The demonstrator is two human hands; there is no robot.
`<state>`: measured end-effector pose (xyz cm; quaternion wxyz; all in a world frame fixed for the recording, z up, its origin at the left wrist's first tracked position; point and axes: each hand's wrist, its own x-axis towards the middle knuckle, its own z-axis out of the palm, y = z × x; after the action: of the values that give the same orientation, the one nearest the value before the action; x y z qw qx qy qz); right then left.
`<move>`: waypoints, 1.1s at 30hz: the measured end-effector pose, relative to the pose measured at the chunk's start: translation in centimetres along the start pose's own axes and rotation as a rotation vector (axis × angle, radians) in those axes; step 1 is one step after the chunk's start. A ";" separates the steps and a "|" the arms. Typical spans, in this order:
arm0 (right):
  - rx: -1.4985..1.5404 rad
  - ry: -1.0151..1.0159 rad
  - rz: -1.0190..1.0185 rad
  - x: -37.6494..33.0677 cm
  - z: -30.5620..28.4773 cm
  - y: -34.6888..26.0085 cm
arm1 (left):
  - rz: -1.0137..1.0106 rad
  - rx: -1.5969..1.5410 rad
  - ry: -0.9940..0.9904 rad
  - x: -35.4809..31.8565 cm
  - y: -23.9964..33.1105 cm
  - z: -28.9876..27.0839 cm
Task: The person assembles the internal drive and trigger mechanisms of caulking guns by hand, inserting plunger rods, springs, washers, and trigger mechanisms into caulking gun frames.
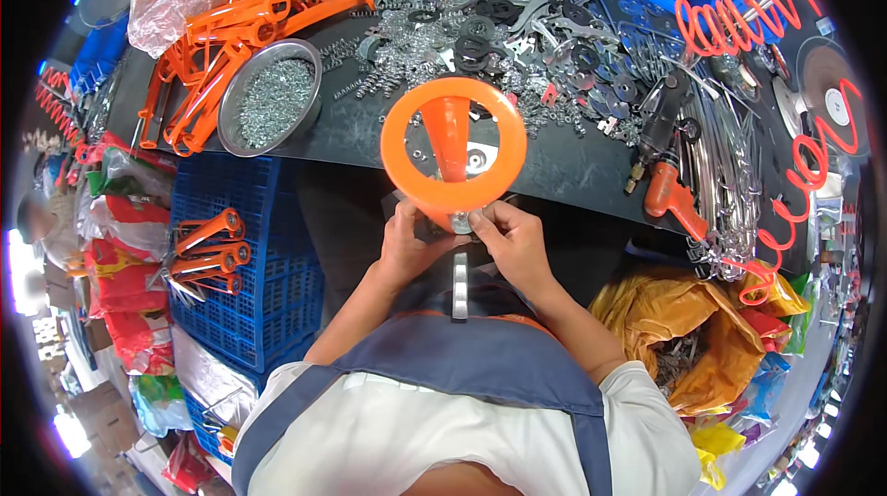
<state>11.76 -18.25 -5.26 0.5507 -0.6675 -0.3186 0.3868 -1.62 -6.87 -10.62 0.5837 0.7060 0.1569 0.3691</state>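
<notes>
- Orange frame (449, 140) is between our hands, by the counter (582, 168) edge.
- Left hand (405, 239) grips its near end; right hand (516, 243) pinches the metal tab (460, 223) there.
- Probably light, stiff, slick; we'd hold that end.

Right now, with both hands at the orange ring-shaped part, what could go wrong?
The small metal piece at the right hand might slip and drop, as it seems just off the table. The metal bowl of small parts stands near the front edge, so a knock could spill it. The orange-handled tool, also near that edge, might fall.
</notes>
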 end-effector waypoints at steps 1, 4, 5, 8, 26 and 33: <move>-0.005 0.039 -0.031 -0.2 0.3 0.2 | 0.058 0.132 -0.084 0.6 0.5 -0.4; -0.118 0.111 -0.123 -0.4 0.8 0.1 | 0.244 0.267 -0.179 2.0 1.2 -0.9; -0.226 0.140 -0.185 -0.4 0.9 0.1 | 0.250 0.255 -0.154 1.8 0.9 -1.0; -0.023 -0.079 -0.051 0.9 -0.6 0.5 | 0.261 0.233 -0.102 1.4 0.6 -1.1; -0.026 -0.166 0.141 2.1 -1.5 0.6 | 0.149 0.348 -0.210 1.1 1.2 -1.2; -0.066 -0.117 0.078 0.9 -2.1 0.3 | 0.175 0.370 -0.227 1.9 3.4 -1.5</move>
<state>14.01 -18.52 -5.53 0.4934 -0.6734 -0.3366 0.4357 -2.09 -5.45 -6.69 0.4241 0.8489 0.0935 0.3013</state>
